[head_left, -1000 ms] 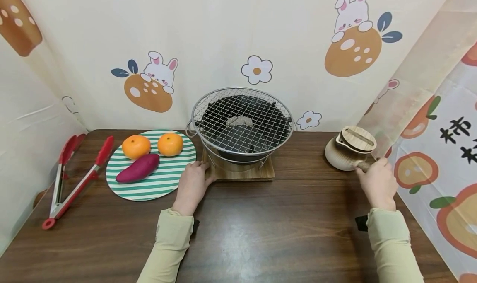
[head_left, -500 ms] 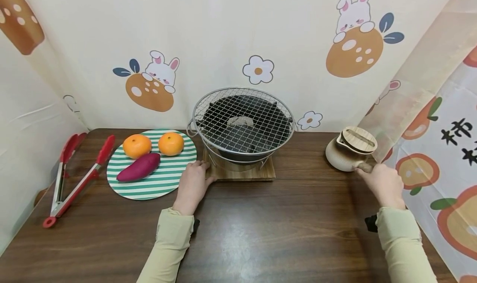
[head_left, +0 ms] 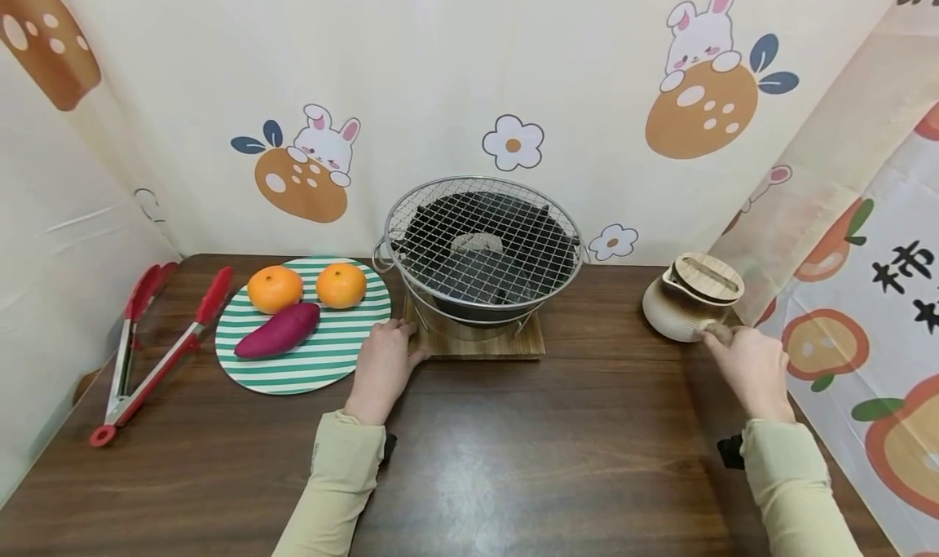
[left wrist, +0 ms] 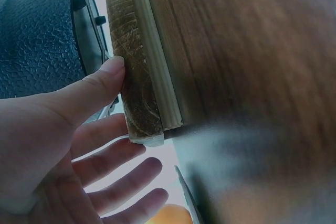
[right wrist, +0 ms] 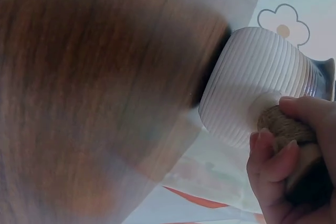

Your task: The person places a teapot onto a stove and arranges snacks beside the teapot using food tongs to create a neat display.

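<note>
In the head view a charcoal grill (head_left: 484,243) with a wire mesh top stands on a wooden board (head_left: 477,346). My left hand (head_left: 383,369) rests at the board's front left corner. The left wrist view shows its thumb (left wrist: 112,66) touching the board edge, the other fingers spread loosely along the side. On the right, my right hand (head_left: 751,369) grips the rope-wrapped handle (right wrist: 281,121) of a cream and brown ceramic pot (head_left: 675,316). A wooden lid (head_left: 707,276) covers the pot. Its ribbed side fills much of the right wrist view.
Left of the grill lies a green-striped round placemat (head_left: 315,369) with two oranges (head_left: 275,289) and a purple sweet potato (head_left: 279,331). Red and steel tongs (head_left: 157,369) lie spread at the far left. A printed curtain (head_left: 440,68) rises behind the brown table (head_left: 543,459).
My right wrist has swung slightly outward to the right while the hand stays at the pot handle. The left hand keeps its place on the board. The head view has shifted slightly.
</note>
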`<state>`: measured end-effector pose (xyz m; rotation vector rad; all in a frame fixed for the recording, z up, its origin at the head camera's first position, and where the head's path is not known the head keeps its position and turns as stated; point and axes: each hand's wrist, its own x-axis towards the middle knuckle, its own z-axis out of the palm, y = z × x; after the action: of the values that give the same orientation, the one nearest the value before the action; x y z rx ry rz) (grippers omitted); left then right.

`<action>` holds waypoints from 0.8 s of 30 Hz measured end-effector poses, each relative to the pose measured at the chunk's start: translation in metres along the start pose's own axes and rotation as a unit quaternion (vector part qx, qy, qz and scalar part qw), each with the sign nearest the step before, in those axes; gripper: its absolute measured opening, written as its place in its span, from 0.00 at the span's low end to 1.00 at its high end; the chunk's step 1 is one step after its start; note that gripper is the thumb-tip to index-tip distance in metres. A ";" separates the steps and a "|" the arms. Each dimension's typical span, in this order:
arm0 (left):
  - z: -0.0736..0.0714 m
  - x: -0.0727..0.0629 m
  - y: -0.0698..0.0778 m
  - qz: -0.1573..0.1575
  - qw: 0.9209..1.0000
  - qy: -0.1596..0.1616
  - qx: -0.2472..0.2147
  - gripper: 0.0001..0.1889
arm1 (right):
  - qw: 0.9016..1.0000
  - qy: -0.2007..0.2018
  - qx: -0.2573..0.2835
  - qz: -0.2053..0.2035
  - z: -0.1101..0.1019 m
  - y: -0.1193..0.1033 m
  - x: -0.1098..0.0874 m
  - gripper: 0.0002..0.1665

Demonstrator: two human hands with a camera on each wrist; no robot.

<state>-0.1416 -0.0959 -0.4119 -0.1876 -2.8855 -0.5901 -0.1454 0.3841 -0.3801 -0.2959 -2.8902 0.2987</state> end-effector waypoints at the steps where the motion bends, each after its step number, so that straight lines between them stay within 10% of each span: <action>1: 0.000 0.000 0.000 -0.001 1.000 -0.001 0.000 0.21 | 1.000 0.006 -0.001 -0.002 -0.001 -0.001 0.000 0.29; 24: -0.001 -0.002 0.000 0.004 1.000 0.010 -0.002 0.21 | 0.982 0.146 0.004 -0.121 -0.069 -0.069 0.017 0.23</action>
<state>-0.1400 -0.0963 -0.4114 -0.1919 -2.8638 -0.5923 -0.1576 0.3344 -0.2955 0.0166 -2.5973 0.2047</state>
